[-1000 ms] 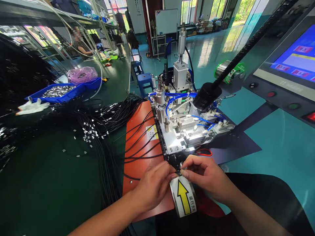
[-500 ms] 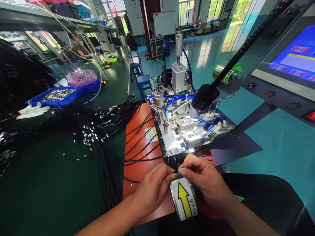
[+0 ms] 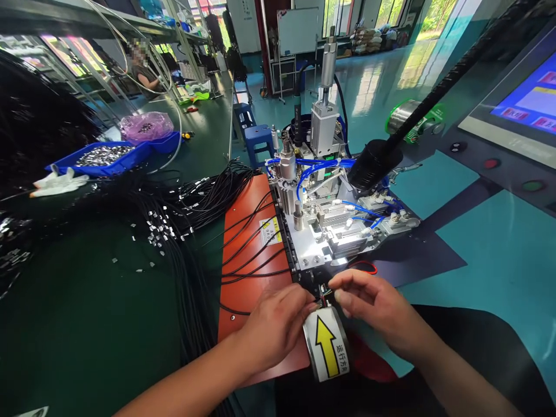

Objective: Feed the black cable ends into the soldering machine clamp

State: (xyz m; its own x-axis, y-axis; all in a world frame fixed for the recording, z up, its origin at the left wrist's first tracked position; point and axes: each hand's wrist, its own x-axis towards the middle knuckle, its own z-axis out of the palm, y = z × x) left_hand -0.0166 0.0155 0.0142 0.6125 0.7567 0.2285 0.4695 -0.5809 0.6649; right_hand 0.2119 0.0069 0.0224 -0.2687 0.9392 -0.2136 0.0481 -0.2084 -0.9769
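Note:
My left hand [image 3: 280,321] is closed in a pinch at the front end of the machine, gripping a cable whose thin wire ends [image 3: 324,296] stick up past the fingertips. The held part is mostly hidden behind my fingers. Just right of those wires is my right hand [image 3: 377,307], thumb and forefinger apart with nothing visible between them. Below both hands sits a curved metal piece with a yellow arrow label [image 3: 328,344]. Several black cables [image 3: 256,268] lie across the orange plate [image 3: 237,289] to the left.
The machine [image 3: 330,226] with metal clamps and blue air hoses stands ahead, a black flexible lamp [image 3: 376,165] over it. Red-handled scissors [image 3: 365,266] lie beside it. Cable bundles [image 3: 186,307], a blue tray [image 3: 104,162] and a white glove [image 3: 58,182] are leftward; a screen [image 3: 530,104] is right.
My right thumb and forefinger have parted and drawn back rightward from the wire ends. My left hand keeps its pinch, and the wires now show more. The view has shifted slightly.

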